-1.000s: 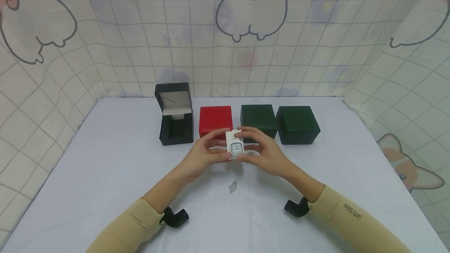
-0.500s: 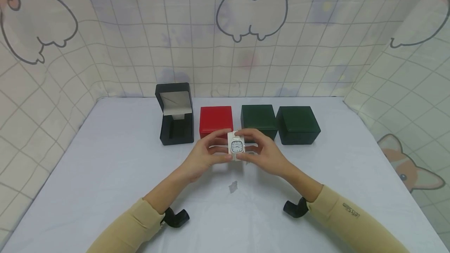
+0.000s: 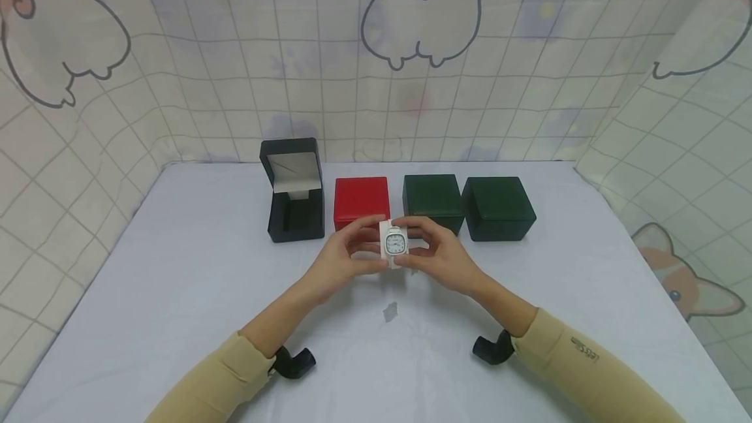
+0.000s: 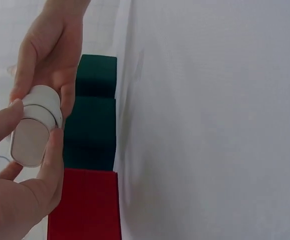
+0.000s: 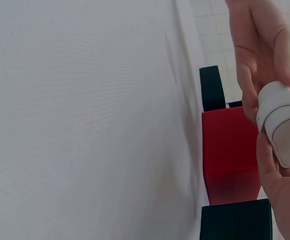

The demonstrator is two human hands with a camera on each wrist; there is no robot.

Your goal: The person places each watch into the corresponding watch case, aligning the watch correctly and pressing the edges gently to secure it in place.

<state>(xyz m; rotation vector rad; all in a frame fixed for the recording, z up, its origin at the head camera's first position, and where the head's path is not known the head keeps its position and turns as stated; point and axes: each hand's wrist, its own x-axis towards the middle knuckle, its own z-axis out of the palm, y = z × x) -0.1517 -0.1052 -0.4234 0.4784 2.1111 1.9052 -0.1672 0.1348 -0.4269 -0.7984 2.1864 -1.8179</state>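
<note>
Both hands hold a white wristwatch (image 3: pixel 396 243) above the table, its square-cornered dial facing up. The strap wraps round a pale watch cushion (image 4: pixel 30 142), whose rounded end shows in the left wrist view. My left hand (image 3: pixel 337 261) pinches the cushion's left side between thumb and fingers. From the other side my right hand (image 3: pixel 445 256) grips it, thumb near the dial's lower edge and a fingertip at the top. An opened black watch box (image 3: pixel 297 214) with a pale lid lining stands at the back left.
Behind the hands sits a red box (image 3: pixel 361 200), lid down. Two dark green boxes, one in the middle (image 3: pixel 432 198) and one on the right (image 3: pixel 499 209), stand beside it. A white cloth (image 3: pixel 194 266) covers the table, and a patterned curtain (image 3: pixel 329 31) hangs behind.
The watch on its cushion has shifted slightly right in the hands. My right fingers have moved from across the strap toward the top edge, uncovering more of it.
</note>
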